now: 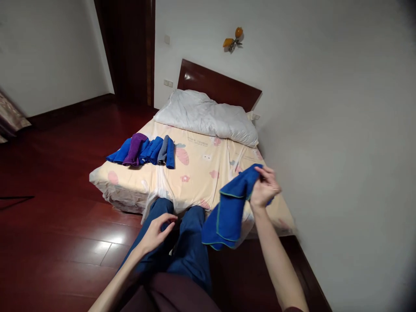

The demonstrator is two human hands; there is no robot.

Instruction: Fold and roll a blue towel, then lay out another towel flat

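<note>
A blue cloth (232,212) with green edging hangs loosely from my right hand (264,186), which is closed on its upper end. It dangles in front of the near right part of the bed (198,173). My left hand (159,232) is in front of my knees, fingers curved and apart from the thumb, with nothing in it. On the left side of the bed lies a row of rolled or folded cloths (151,149), mostly blue. Among them are a purple cloth (134,149) and a grey one (163,151).
A pale grey quilt (208,112) is bunched below the dark wooden headboard (221,84). The bed's right side stands close to the white wall (341,130). Dark red wooden floor (65,208) extends to the left. An orange wall lamp (232,41) is above the bed.
</note>
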